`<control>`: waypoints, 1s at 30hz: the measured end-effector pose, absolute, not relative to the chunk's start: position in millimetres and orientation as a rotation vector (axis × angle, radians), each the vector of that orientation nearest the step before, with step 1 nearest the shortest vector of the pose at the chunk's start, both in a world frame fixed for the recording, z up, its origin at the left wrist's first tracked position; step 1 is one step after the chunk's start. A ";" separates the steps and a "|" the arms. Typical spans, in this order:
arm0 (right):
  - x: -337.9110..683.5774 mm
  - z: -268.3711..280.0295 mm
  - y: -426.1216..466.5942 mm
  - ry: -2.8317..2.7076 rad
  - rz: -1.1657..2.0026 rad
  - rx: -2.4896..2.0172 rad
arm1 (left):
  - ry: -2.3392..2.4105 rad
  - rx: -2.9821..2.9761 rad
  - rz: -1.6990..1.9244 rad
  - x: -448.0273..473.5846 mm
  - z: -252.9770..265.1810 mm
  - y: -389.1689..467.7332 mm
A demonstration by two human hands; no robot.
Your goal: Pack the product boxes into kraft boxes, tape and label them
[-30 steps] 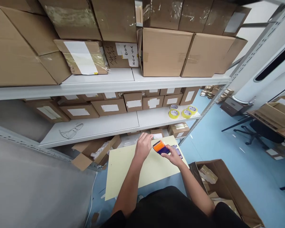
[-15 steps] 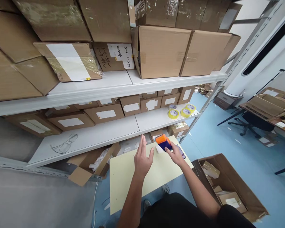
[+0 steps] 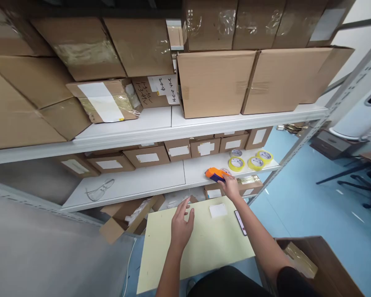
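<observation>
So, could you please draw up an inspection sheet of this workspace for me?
Surface: pale table, bearing a white paper and a phone near its right edge.
Job's things: orange and purple tool, at the middle shelf; contact unclear.
Clutter: tape rolls and clear glasses on that shelf.
Hands: right hand grips the tool; left hand is open above the table, seemingly holding nothing.
Cables: thin white cord left of the table.
Surroundings: cardboard boxes on shelving, blue floor, open carton at lower right.
</observation>
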State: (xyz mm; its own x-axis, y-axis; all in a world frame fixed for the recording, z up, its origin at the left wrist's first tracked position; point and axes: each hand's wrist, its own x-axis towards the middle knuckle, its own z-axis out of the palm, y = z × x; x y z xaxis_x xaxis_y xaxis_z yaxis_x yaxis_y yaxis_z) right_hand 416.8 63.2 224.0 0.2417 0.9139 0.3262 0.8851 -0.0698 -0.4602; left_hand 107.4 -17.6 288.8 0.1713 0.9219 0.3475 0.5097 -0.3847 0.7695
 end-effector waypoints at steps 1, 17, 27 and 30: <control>420.1 225.3 77.4 -1.690 0.060 -1.962 | 1.367 1.975 1.107 108.4 288.2 -19.8; 420.2 204.9 124.5 -1.606 0.153 -1.472 | 1.687 2.020 1.057 123.1 277.0 -61.7; 341.1 186.1 55.3 -1.588 0.797 -1.214 | 1.873 1.823 0.975 106.3 238.8 -93.1; 308.2 175.2 38.1 -1.620 0.949 -1.161 | 1.925 1.750 0.969 95.3 233.1 -107.8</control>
